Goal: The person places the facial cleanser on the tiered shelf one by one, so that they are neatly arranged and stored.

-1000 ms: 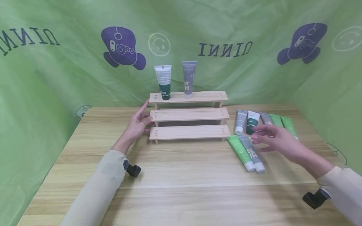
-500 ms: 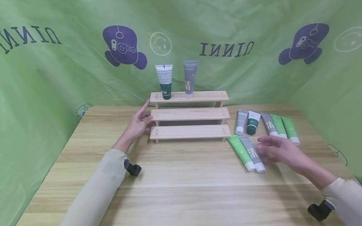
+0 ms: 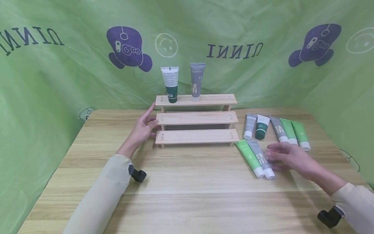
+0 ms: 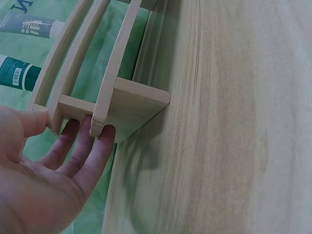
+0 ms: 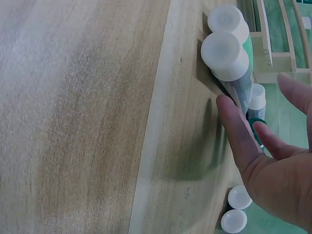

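My left hand [image 3: 141,130] holds the left end of a three-tier wooden display rack [image 3: 197,136]. In the left wrist view its thumb and fingertips [image 4: 105,136] touch the ends of the slats. A white-and-green squeeze tube [image 3: 171,83] and a grey tube [image 3: 197,79] stand cap-down on the top tier. My right hand [image 3: 295,159], its fingers loosely extended, is at the right edge of another grey tube [image 3: 260,157] lying on the table. A light-green tube [image 3: 249,156] lies against that grey one. The right wrist view shows their white caps [image 5: 225,56]; contact with the hand is unclear.
Behind the right hand lie more tubes: a small silver-grey one [image 3: 250,125], a white-and-green one [image 3: 262,125], a grey one [image 3: 277,128] and two light-green ones [image 3: 300,134]. A green printed curtain [image 3: 233,74] surrounds the wooden table [image 3: 187,201].
From above the back tubes, my right hand has moved toward me and slightly right, to the front grey tube. Over the last half second it barely shifts. My left hand stays on the rack.
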Motion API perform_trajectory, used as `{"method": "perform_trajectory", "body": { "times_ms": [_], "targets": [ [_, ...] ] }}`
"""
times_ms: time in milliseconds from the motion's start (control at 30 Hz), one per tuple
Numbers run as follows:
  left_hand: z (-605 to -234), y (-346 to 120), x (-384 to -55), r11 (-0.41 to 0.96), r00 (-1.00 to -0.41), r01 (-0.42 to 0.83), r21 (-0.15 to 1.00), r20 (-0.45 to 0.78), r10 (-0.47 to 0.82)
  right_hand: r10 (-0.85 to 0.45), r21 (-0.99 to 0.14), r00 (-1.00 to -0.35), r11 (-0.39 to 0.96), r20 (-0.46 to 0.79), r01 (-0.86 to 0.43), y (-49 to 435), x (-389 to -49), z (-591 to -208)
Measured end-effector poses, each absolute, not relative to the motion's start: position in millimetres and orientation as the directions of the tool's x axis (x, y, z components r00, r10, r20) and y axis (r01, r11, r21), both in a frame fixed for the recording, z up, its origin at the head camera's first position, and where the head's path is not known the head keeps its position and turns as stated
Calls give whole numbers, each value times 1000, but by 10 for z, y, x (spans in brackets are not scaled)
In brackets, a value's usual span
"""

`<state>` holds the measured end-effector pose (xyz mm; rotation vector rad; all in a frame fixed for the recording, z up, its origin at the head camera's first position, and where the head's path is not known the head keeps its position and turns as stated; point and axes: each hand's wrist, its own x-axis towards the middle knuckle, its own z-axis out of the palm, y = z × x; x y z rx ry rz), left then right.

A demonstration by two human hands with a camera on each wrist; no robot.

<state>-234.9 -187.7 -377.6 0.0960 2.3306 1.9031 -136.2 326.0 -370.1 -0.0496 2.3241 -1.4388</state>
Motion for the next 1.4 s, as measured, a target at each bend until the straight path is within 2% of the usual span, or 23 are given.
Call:
{"method": "perform_trajectory", "body": {
  "times_ms": [333, 1400],
  "targets": [
    [-3774, -1873, -2354, 197, -990, -34, 980, -60, 127, -229, -860, -912, 468, -339, 202, 3262, -1406, -3729],
    [-3778, -1875, -2356, 202, -989, -41, 979, -68, 132, -183, -739, -893, 640, -412, 210, 3126, -1501, -3702]
  ]
}}
